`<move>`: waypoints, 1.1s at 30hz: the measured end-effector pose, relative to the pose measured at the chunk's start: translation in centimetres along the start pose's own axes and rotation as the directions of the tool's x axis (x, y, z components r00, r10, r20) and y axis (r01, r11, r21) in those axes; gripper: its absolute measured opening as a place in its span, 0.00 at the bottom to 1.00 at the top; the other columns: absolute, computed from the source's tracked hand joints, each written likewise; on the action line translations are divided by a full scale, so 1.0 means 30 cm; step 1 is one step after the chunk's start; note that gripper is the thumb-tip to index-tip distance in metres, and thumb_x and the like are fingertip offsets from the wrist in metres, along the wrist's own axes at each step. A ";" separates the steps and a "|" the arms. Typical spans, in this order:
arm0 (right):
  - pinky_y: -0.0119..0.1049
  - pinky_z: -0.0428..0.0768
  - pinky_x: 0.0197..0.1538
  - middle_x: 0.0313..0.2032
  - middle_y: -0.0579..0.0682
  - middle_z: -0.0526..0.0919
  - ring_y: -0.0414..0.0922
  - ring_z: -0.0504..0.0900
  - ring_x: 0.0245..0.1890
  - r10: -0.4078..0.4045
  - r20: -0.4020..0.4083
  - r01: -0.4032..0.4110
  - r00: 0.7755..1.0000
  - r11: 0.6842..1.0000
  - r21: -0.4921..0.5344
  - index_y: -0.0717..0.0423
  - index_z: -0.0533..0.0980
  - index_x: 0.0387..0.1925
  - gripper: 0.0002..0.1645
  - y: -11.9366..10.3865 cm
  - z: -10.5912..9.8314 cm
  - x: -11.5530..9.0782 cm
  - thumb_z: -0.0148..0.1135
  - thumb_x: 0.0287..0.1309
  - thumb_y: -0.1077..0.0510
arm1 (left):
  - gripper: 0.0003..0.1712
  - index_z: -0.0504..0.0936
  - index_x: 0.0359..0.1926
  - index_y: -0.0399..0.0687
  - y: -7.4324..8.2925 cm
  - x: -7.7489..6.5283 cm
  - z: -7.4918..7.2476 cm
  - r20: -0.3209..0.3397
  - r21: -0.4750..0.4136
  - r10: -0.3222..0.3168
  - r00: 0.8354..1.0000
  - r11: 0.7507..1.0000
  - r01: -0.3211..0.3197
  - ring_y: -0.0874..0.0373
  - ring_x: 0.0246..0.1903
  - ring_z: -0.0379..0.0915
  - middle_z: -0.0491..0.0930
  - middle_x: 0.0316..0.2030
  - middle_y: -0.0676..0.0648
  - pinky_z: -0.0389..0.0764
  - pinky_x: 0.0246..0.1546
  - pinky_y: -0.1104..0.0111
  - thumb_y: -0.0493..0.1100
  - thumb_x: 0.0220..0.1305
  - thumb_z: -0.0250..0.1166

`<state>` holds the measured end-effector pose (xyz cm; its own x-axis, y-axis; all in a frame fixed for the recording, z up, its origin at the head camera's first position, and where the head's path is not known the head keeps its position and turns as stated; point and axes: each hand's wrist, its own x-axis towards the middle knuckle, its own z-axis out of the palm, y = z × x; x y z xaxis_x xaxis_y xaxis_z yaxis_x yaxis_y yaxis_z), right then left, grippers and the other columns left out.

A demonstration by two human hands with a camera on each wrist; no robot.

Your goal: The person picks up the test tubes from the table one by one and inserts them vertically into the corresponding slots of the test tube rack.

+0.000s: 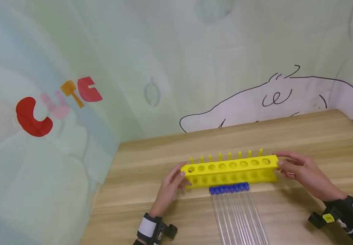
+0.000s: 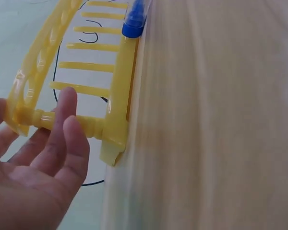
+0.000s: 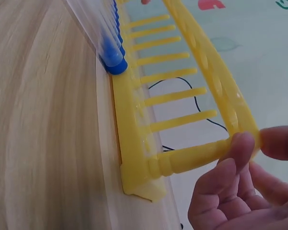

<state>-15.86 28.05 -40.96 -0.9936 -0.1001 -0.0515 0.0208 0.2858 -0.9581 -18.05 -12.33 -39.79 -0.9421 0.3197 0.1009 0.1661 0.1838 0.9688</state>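
A yellow test tube rack (image 1: 229, 173), with a row of round holes on top and upright pegs behind, stands on the wooden table. At its left end, my left hand (image 1: 167, 189) holds the top corner between thumb and fingers; in the left wrist view some fingers (image 2: 77, 148) lie beside the end post. My right hand (image 1: 311, 177) pinches the right end of the top bar, and the right wrist view shows its thumb and fingers at that corner. Several clear test tubes (image 1: 237, 214) with blue caps (image 1: 229, 189) lie side by side before the rack, caps toward it.
The wooden table (image 1: 133, 170) reaches back to a pale printed curtain (image 1: 151, 61) with cartoon drawings and coloured letters. Each wrist wears a black strap with a small camera. The tubes' lower ends run out of the head view at the bottom.
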 end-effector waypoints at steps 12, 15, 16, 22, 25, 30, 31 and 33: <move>0.39 0.79 0.35 0.41 0.63 0.76 0.52 0.74 0.36 0.054 0.056 -0.056 0.997 0.998 0.040 0.63 0.57 0.62 0.31 0.036 -0.001 -0.031 0.48 0.65 0.49 | 0.24 0.57 0.66 0.48 -0.026 -0.048 0.025 0.041 0.001 -0.060 0.997 0.998 0.061 0.39 0.37 0.73 0.74 0.40 0.32 0.73 0.37 0.44 0.46 0.72 0.43; 0.38 0.79 0.36 0.41 0.62 0.77 0.51 0.75 0.36 0.049 0.048 -0.048 0.998 0.999 -0.023 0.66 0.56 0.62 0.33 0.015 0.001 -0.030 0.46 0.66 0.47 | 0.24 0.57 0.66 0.48 -0.020 -0.039 0.021 0.043 0.007 -0.054 0.998 0.999 0.053 0.38 0.37 0.73 0.74 0.40 0.33 0.73 0.37 0.43 0.46 0.72 0.42; 0.39 0.79 0.35 0.40 0.61 0.78 0.51 0.76 0.35 0.064 0.043 -0.060 0.997 0.995 -0.074 0.68 0.57 0.61 0.34 0.002 0.000 -0.030 0.45 0.66 0.45 | 0.24 0.57 0.66 0.48 -0.018 -0.037 0.020 0.045 0.009 -0.053 0.998 0.999 0.053 0.38 0.37 0.73 0.74 0.40 0.33 0.73 0.37 0.42 0.46 0.72 0.42; 0.39 0.75 0.28 0.25 0.50 0.79 0.44 0.74 0.25 0.139 0.134 -0.067 0.981 0.895 -0.440 0.67 0.75 0.39 0.32 -0.073 0.028 -0.057 0.44 0.65 0.39 | 0.24 0.57 0.66 0.50 -0.010 -0.018 0.013 0.049 0.016 -0.060 0.997 0.998 0.059 0.39 0.38 0.73 0.74 0.41 0.32 0.73 0.38 0.43 0.47 0.71 0.43; 0.36 0.73 0.23 0.20 0.46 0.76 0.41 0.71 0.20 0.079 0.280 0.059 0.957 0.890 -0.452 0.57 0.76 0.29 0.21 -0.071 0.099 -0.070 0.49 0.63 0.44 | 0.24 0.58 0.66 0.51 -0.008 -0.008 0.006 0.044 0.019 -0.058 0.997 0.998 0.058 0.40 0.38 0.73 0.74 0.41 0.33 0.73 0.38 0.44 0.48 0.71 0.44; 0.33 0.70 0.21 0.19 0.44 0.73 0.39 0.69 0.18 0.031 0.360 0.126 0.933 0.906 -0.404 0.53 0.74 0.25 0.13 -0.035 0.242 -0.060 0.58 0.57 0.49 | 0.24 0.58 0.65 0.50 -0.004 0.000 0.003 0.046 0.025 -0.057 0.997 0.998 0.056 0.39 0.38 0.73 0.75 0.42 0.32 0.73 0.38 0.44 0.47 0.71 0.43; 0.32 0.69 0.20 0.18 0.44 0.72 0.39 0.68 0.17 0.031 0.347 0.122 0.937 0.904 -0.410 0.54 0.73 0.24 0.13 -0.030 0.262 -0.055 0.59 0.55 0.49 | 0.23 0.58 0.65 0.50 -0.003 0.000 0.004 0.047 0.025 -0.058 0.997 0.998 0.057 0.39 0.38 0.73 0.75 0.43 0.32 0.73 0.38 0.44 0.47 0.71 0.43; 0.32 0.67 0.20 0.17 0.44 0.70 0.40 0.68 0.17 0.031 0.325 0.116 0.945 0.898 -0.424 0.54 0.72 0.22 0.13 -0.024 0.287 -0.044 0.61 0.53 0.50 | 0.23 0.58 0.66 0.50 0.000 0.000 0.006 0.048 0.025 -0.060 0.997 0.998 0.058 0.39 0.38 0.73 0.75 0.43 0.32 0.72 0.38 0.44 0.46 0.72 0.43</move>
<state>-13.62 19.76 -42.64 -0.9024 -0.3959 -0.1700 -0.1439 0.6488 -0.7472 -17.99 -12.17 -39.85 -0.9353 0.3523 0.0320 0.1181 0.2258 0.9670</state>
